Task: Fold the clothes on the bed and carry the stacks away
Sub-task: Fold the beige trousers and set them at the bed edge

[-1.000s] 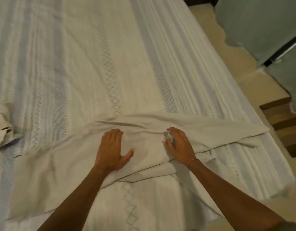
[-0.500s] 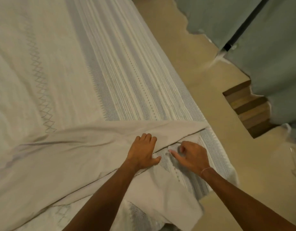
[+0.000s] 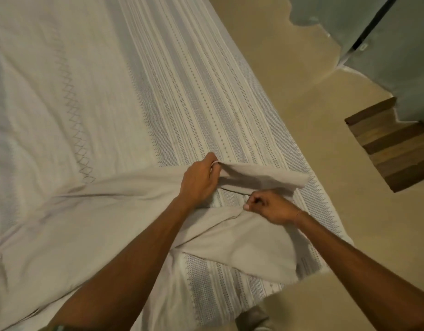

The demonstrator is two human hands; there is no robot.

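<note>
Folding looks only just begun: the beige garment sprawls across the striped bedspread from lower left to centre right. The left hand pinches its upper edge, lifted — the right hand, just below, seems to pinch a lower layer. Next, draw both edges taut and level.

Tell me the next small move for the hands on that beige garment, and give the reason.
Probably lift both pinched ends and carry them left across the beige garment to fold it in half. The left hand grips one raised end, the right hand pinches the other near the bed edge, and the rest of the cloth lies spread out flat to the left, not yet folded.
</note>
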